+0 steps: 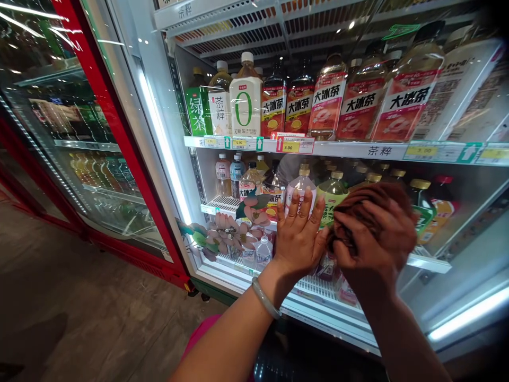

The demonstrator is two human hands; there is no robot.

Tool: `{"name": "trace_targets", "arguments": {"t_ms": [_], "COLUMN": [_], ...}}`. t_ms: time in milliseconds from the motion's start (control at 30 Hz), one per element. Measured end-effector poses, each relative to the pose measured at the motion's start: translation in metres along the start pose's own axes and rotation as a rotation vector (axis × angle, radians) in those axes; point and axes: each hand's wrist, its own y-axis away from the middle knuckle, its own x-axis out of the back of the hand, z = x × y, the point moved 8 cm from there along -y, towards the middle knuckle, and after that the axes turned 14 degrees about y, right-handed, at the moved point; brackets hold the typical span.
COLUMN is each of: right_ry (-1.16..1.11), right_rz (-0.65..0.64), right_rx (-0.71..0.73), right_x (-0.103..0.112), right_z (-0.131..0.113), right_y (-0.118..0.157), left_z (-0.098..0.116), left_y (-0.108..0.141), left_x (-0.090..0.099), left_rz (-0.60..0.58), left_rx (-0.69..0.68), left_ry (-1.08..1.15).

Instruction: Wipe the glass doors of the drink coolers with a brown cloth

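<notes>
My left hand [298, 236] lies flat with fingers spread, apparently against the clear glass front of a drinks cooler; it holds nothing, and a pale bangle [265, 298] circles the wrist. Close beside it on the right, my right hand [376, 244] grips a bunched brown cloth [366, 204], fingers curled round it. Behind the hands stand a pink-labelled bottle [301, 187] and a green-labelled bottle [333, 192]. A flower decal [233, 233] shows on the glass left of my left hand.
Large tea bottles [274, 103] line the upper shelf, whose edge [342, 149] carries price tags. More bottles stand lower down. A cooler with a red frame [131, 154] is at the left, above a grey floor [91, 307]. A bright light strip [469, 317] runs at lower right.
</notes>
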Motion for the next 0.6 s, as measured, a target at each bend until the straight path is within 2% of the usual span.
{"name": "trace_targets", "arguments": {"t_ms": [100, 233, 333, 400, 467, 600], "right_ry": [-0.042, -0.054, -0.01, 0.031, 0.022, -0.049], "right_rz": [-0.021, -0.023, 0.033, 0.038, 0.014, -0.037], "right_rx": [0.12, 0.183, 0.083, -0.011, -0.029, 0.142], "right_x": [-0.004, 0.001, 0.009, 0.01, 0.008, 0.001], "right_z": [-0.014, 0.004, 0.027, 0.033, 0.026, 0.004], "right_y": [0.005, 0.007, 0.003, -0.001, -0.002, 0.003], "left_z": [0.0, -0.002, -0.003, -0.003, -0.003, -0.003], "left_y": [0.001, 0.002, 0.004, 0.004, 0.004, 0.004], "left_x": [-0.002, -0.006, -0.009, -0.011, -0.012, -0.012], "left_rz": [0.003, 0.051, 0.092, 0.118, 0.142, 0.153], "left_rx": [0.003, 0.0, -0.018, -0.032, -0.038, -0.025], "left_ry": [-0.002, 0.013, 0.005, -0.001, -0.003, -0.018]}}
